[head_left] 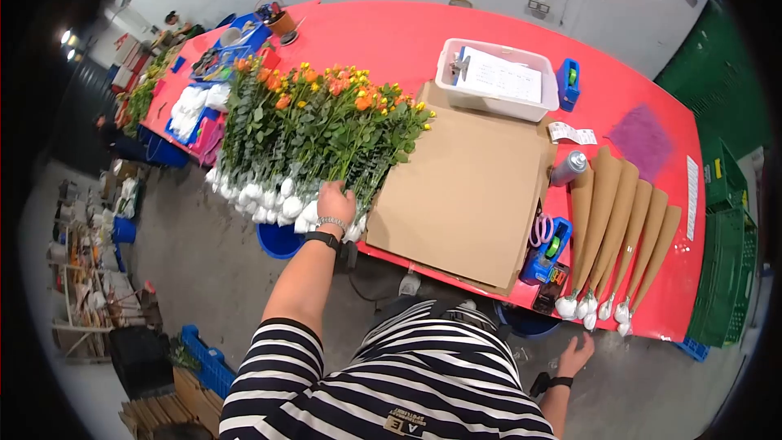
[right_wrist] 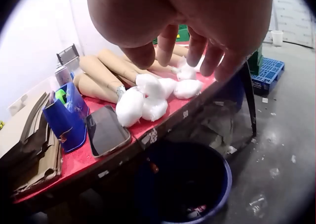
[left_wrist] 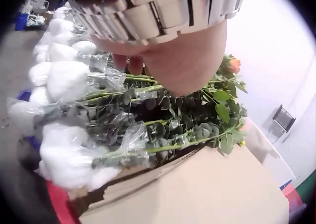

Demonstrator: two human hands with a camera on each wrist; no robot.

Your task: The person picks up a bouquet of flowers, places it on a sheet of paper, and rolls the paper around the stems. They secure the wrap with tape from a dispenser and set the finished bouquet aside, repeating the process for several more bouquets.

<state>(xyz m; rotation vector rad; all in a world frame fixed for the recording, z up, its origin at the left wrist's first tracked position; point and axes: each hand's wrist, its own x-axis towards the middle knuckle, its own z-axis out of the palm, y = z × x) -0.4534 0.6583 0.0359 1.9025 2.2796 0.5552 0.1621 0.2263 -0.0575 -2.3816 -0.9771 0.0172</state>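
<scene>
My left hand (head_left: 336, 202) is over the lower stems of a wide row of flower bunches (head_left: 326, 126), which have orange and yellow blooms and eucalyptus leaves. In the left wrist view its fingers (left_wrist: 127, 62) point down at the stems, their tips partly hidden; I cannot tell whether they grip any. The stem ends are wrapped in white padding (left_wrist: 66, 81) and clear plastic. My right hand (head_left: 575, 356) hangs off the table's front edge with relaxed fingers and holds nothing. Nearest it are brown paper-wrapped bunches (head_left: 623, 220) with white padded ends (right_wrist: 131, 105).
Flat cardboard sheets (head_left: 464, 187) cover the middle of the red table (head_left: 366, 24). Beyond them stands a white bin (head_left: 550, 102) with a clipboard. Pink scissors (head_left: 541, 230), a blue tape dispenser (head_left: 544, 251), a spray can (head_left: 569, 167) and a phone (right_wrist: 106, 130) lie right. A blue bucket (right_wrist: 224, 184) stands below.
</scene>
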